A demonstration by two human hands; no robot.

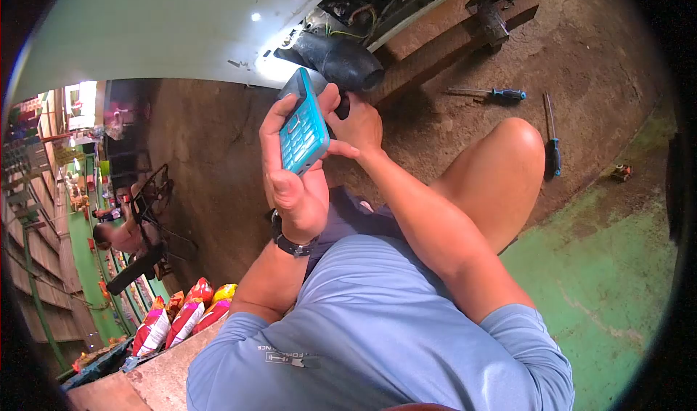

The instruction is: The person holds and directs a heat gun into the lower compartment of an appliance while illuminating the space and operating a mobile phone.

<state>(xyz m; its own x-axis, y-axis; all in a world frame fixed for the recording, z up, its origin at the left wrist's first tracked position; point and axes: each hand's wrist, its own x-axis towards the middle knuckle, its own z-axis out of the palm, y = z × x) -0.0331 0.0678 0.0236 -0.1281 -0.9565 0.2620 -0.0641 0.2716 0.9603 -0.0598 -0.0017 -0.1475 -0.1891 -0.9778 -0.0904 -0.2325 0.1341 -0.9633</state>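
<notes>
My left hand (296, 193), with a black watch at the wrist, is closed around a turquoise keypad phone (303, 133). The phone is tilted, keys toward me, in front of a white appliance panel (181, 30). Bright light falls on the panel's lower edge beside a black, flared plastic part (335, 59). Just below this part, my right hand (363, 126) reaches in with its fingers curled at something dark. The phone and my left hand partly cover those fingers, so what they grip cannot be made out. Wires (356, 19) show in the opening behind the black part.
Two blue-handled screwdrivers (508, 94) (556, 157) lie on the brown floor at right. A wooden beam (450, 44) runs along the appliance's base. At left, a person (125, 238) sits beside a dark metal frame. Red snack bags (190, 316) stand at lower left.
</notes>
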